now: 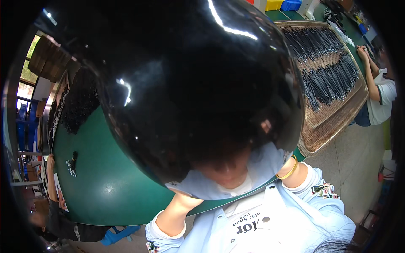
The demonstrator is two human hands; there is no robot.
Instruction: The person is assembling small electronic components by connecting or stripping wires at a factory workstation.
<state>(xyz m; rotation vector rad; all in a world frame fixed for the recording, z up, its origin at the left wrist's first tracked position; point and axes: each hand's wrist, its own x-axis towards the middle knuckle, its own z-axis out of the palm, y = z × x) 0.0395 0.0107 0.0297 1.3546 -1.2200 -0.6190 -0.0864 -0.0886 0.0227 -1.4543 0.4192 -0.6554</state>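
Note:
A large, glossy black rounded thing (198, 105) fills the middle of the view, close up, with a narrower part running to the upper left. I cannot make out its kind; its surface mirrors light and a blue sleeve. My left forearm (174, 216), in a light blue cuff, reaches behind its lower edge. On the right, my right forearm (296, 173) goes behind it too, with a gold bangle (288, 168) at the wrist. Both hands' fingers, and whatever they touch, are hidden by the black thing. Under it lies a green tabletop (101, 181).
A brown tray (333, 122) at the right holds rows of thin black cables (331, 80). A small black cable bundle (73, 163) lies on the left of the table, and a dark pile (80, 101) stands beyond. People sit at far left and right.

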